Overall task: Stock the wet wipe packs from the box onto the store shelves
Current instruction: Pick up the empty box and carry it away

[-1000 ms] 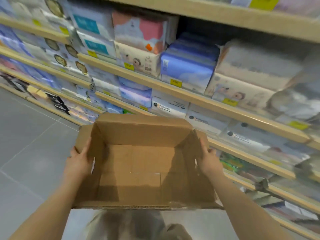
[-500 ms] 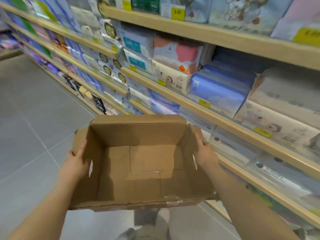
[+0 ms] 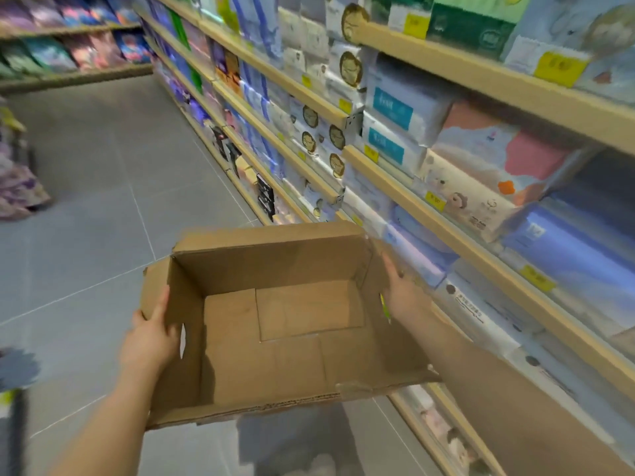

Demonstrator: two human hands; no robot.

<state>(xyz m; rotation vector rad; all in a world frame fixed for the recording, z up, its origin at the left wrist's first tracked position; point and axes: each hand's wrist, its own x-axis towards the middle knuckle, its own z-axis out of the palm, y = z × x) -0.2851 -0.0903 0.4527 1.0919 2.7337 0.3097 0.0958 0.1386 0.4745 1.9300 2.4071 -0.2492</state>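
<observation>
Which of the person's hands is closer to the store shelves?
The right. The right hand grips the cardboard box's side wall that faces the shelves, right beside the packs. The left hand holds the opposite wall, on the aisle side.

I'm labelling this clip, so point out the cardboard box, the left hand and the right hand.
cardboard box point(image 3: 292, 314): head view, bare inside floor.
left hand point(image 3: 151, 341): head view, back of hand on the left wall.
right hand point(image 3: 403, 293): head view, back of hand on the right wall.

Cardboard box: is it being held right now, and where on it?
Yes. The left hand grips the cardboard box by its left wall, the right hand by its right wall.
</observation>
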